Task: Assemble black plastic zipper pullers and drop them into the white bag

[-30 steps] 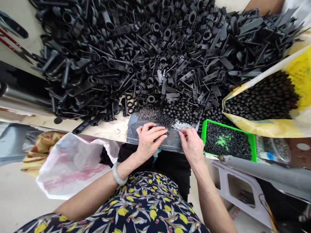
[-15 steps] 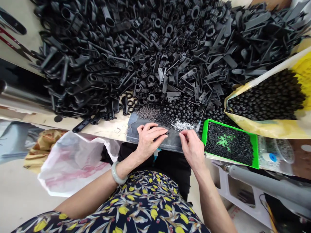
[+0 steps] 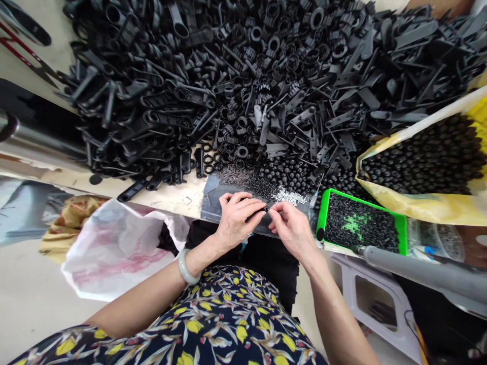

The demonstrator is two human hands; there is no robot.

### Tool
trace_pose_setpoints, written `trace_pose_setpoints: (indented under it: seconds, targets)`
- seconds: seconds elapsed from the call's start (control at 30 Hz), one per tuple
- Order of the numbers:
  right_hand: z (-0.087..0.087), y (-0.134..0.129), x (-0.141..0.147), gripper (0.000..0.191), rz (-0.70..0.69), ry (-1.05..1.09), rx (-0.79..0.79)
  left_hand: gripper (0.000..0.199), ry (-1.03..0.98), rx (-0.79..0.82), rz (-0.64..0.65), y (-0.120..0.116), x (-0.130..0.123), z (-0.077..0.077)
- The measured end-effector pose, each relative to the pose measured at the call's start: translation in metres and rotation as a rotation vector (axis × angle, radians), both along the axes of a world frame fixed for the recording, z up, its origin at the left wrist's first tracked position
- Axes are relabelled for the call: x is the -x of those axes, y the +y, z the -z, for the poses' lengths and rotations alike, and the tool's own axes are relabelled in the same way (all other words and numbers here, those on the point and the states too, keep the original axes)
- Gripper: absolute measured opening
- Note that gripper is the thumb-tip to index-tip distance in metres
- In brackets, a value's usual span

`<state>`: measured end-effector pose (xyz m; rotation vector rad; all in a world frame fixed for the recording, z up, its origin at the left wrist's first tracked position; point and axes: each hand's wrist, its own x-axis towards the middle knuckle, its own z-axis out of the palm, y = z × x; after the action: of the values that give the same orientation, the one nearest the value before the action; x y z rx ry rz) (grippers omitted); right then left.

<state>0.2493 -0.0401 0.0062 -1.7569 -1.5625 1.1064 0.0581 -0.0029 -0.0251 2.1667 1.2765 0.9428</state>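
Note:
Between the fingertips of my left hand (image 3: 240,217) is a small black bead-like part (image 3: 267,209). My right hand (image 3: 292,227) has thumb and forefinger pinched right against that part; anything within the pinch is too small to make out. Both hands are over a dark grey mat (image 3: 211,204) at the table's front edge. Just beyond them lie a heap of small silver pins (image 3: 291,196), round black beads (image 3: 289,171), finer black pieces (image 3: 259,185) and tiny brownish rings (image 3: 233,175).
A large mound of black plastic levers and rings (image 3: 243,76) covers the table's back. To the right are a green tray (image 3: 323,213) of small black pieces and a yellow-white bag (image 3: 429,205) of black beads. A white plastic bag (image 3: 102,253) hangs at left.
My right hand has moved left from beside the silver pins to the black part at my left fingertips. My left hand keeps its hold. The view has shifted slightly.

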Motion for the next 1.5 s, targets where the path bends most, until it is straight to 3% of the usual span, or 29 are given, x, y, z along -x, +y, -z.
trace_pose_setpoints:
  seconds: [0.6,0.97,1.5]
  targets:
    - [-0.013,0.013,-0.001,0.025,-0.087,-0.077,0.046,0.018,-0.048,0.011,0.047,0.001,0.002,0.005]
    - [-0.033,0.028,-0.006,0.030,-0.151,-0.060,0.210,0.022,-0.014,0.022,0.074,0.002,0.002,0.010]
    - [-0.031,0.031,0.005,0.025,-0.216,-0.339,0.001,0.022,-0.006,0.034,0.062,0.002,-0.001,0.003]
